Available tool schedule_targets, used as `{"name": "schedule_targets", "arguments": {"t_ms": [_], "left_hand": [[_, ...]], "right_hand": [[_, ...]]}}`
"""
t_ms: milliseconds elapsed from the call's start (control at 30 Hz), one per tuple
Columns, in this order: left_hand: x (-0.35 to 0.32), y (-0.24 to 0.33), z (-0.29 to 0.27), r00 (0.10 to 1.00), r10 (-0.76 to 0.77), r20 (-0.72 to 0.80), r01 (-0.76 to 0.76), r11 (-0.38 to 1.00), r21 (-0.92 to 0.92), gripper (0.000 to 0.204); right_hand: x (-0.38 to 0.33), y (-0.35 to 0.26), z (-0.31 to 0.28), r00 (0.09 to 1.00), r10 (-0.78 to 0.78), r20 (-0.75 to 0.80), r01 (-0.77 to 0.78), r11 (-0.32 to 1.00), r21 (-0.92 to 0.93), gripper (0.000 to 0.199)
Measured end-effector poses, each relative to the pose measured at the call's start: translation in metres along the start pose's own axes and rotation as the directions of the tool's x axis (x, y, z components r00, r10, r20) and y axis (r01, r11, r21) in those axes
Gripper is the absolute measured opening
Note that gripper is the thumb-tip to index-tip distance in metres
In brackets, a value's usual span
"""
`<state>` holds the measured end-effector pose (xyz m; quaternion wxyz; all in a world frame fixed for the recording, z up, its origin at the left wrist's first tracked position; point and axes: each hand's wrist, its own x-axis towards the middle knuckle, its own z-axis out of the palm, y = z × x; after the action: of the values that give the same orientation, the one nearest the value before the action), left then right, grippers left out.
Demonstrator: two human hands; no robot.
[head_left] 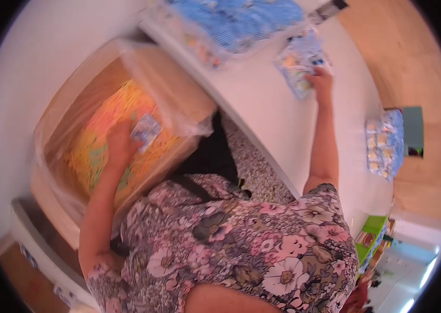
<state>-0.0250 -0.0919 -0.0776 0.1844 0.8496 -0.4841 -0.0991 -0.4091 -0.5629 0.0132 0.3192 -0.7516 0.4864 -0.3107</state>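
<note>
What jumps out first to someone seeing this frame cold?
Probably the plastic-lined cardboard box at left, full of bright yellow and orange packets, with the left hand in it holding a small blue-and-white packet. Next, the right hand stretched across the white table onto a clear packet at its far side. A floral-print garment fills the foreground.

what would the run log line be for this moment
left hand: in lined carton, holding small packet | right hand: on blue packet on white table
</note>
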Motion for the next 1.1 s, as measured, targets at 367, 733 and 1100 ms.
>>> {"name": "schedule_targets", "arguments": {"t_ms": [367, 733, 1100], "left_hand": [[0.014, 0.014, 0.010, 0.974, -0.226, -0.004, 0.219, 0.948, -0.231, 0.060], [0.010, -0.001, -0.004, 0.967, -0.249, -0.059, 0.197, 0.871, -0.451, 0.032], [-0.026, -0.012, -0.115, 0.980, -0.198, -0.022, 0.062, 0.409, -0.910, 0.022]], "right_hand": [[0.043, -0.060, 0.014, 0.807, -0.590, -0.024, 0.513, 0.720, -0.466, 0.047], [-0.129, -0.238, 0.071, 0.217, -0.932, -0.292, 0.874, 0.319, -0.367, 0.024], [-0.214, -0.285, 0.281, 0.293, -0.488, 0.822, 0.701, 0.695, 0.163, 0.027]]}}
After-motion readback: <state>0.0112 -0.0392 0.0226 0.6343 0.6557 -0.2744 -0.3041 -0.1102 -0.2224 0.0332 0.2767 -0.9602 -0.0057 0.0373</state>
